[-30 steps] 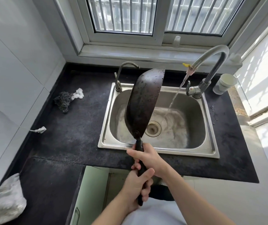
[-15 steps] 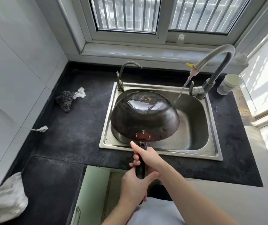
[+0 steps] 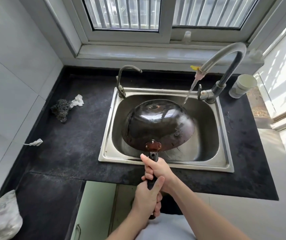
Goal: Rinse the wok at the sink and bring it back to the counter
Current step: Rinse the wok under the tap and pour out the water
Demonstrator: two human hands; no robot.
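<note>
The wok (image 3: 159,125) is held upside down over the steel sink (image 3: 223,135), its dark, wet underside turned up toward the camera and its rim tipped down into the basin. The handle (image 3: 153,157) is gripped by both hands: the right hand (image 3: 157,172) is wrapped around it close to the riveted bracket, and the left hand (image 3: 146,200) is clenched on it lower down, nearer the body. A thin stream of water (image 3: 189,91) is seen running from the tall curved tap (image 3: 225,56) at the back right and landing at the wok's far right edge. A smaller tap (image 3: 121,78) stands at the sink's back left corner. On the black bench (image 3: 73,146), a steel scourer (image 3: 60,110) lies left of the sink, and a white cup (image 3: 242,85) stands beside the tall tap's base.
</note>
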